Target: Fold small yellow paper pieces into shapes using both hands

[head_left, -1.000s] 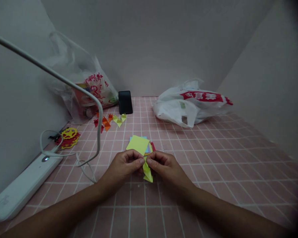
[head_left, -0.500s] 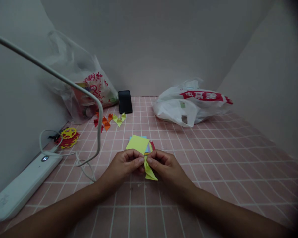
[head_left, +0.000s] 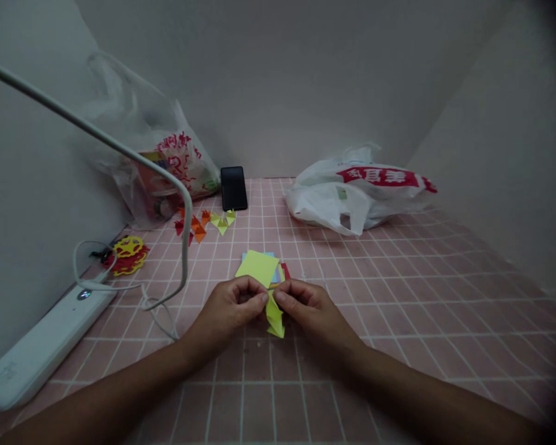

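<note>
A folded piece of yellow paper hangs between my two hands, above the pink tiled tabletop. My left hand pinches its upper end between thumb and forefinger. From the other side my right hand pinches the same end, the two thumb tips close together. The fingertips hide the top of the fold. Just behind the hands lies a stack of coloured paper squares, with a yellow sheet uppermost and blue, purple and red edges showing beneath.
Small folded red, orange and yellow papers lie farther back. Beyond them is a black phone. Plastic bags stand left and right. A white power bank, cable and yellow-red gear-shaped pieces occupy the left; a grey rod arches overhead.
The folded yellow paper has turned slightly, its lower end swinging a little left and showing a different side. Both hands keep their pinch in nearly the same place.
</note>
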Demonstrator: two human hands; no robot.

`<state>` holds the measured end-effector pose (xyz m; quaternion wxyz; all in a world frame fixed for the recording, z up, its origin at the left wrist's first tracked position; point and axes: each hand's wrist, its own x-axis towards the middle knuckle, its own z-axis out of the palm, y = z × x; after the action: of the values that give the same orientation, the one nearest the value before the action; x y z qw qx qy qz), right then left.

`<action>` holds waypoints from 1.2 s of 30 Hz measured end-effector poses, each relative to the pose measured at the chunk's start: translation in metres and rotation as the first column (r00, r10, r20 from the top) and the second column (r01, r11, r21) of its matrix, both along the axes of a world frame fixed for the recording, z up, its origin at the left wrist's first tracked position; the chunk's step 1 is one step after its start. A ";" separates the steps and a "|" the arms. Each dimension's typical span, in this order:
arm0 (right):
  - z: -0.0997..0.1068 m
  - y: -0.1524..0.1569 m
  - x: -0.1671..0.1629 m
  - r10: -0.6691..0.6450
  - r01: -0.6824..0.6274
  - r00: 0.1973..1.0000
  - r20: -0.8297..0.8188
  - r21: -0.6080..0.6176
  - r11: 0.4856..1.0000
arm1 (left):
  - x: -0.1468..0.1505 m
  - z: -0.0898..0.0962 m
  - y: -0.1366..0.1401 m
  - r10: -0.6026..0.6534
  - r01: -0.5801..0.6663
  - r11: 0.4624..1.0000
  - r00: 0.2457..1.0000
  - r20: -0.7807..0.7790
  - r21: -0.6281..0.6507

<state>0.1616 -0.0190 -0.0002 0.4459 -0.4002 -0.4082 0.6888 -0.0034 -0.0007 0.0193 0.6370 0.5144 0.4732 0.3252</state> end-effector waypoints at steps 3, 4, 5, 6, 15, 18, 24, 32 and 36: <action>-0.002 0.000 0.001 0.002 -0.002 1.000 -0.005 -0.010 1.000 | 0.000 -0.001 0.000 -0.001 0.001 1.000 1.000 0.010 0.002; -0.002 0.001 0.001 0.006 -0.006 1.000 -0.009 -0.015 1.000 | 0.000 -0.001 0.000 -0.003 0.003 1.000 1.000 0.011 0.004; -0.003 0.001 0.001 0.010 -0.010 1.000 -0.016 -0.020 1.000 | 0.000 -0.001 0.000 -0.003 0.003 1.000 1.000 0.009 0.007; -0.003 0.001 0.001 0.016 -0.016 1.000 -0.018 -0.021 1.000 | -0.001 0.000 0.000 -0.005 0.005 1.000 1.000 0.004 0.010; 0.000 0.000 0.000 0.013 -0.013 1.000 -0.001 -0.030 0.999 | 0.000 0.003 -0.002 -0.004 0.005 0.999 1.000 -0.021 0.036; 0.000 0.001 0.000 0.012 -0.012 1.000 0.014 -0.030 0.999 | 0.000 0.003 -0.001 -0.004 0.005 0.999 1.000 -0.021 0.036; 0.002 0.001 0.000 0.005 -0.006 0.996 0.094 0.007 1.000 | 0.000 0.003 -0.002 -0.015 0.018 0.998 0.999 -0.043 0.055; 0.000 0.001 -0.002 0.000 -0.008 0.991 0.137 0.060 0.998 | 0.000 0.003 -0.003 -0.015 0.019 0.998 0.998 -0.056 0.068; 0.001 0.000 -0.002 -0.009 -0.004 0.987 0.160 0.079 0.997 | 0.000 0.003 -0.002 -0.016 0.020 0.997 0.999 -0.049 0.073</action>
<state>0.1595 -0.0188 0.0007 0.4279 -0.4368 -0.4690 0.6373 -0.0036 -0.0029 0.0228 0.6089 0.5493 0.4718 0.3239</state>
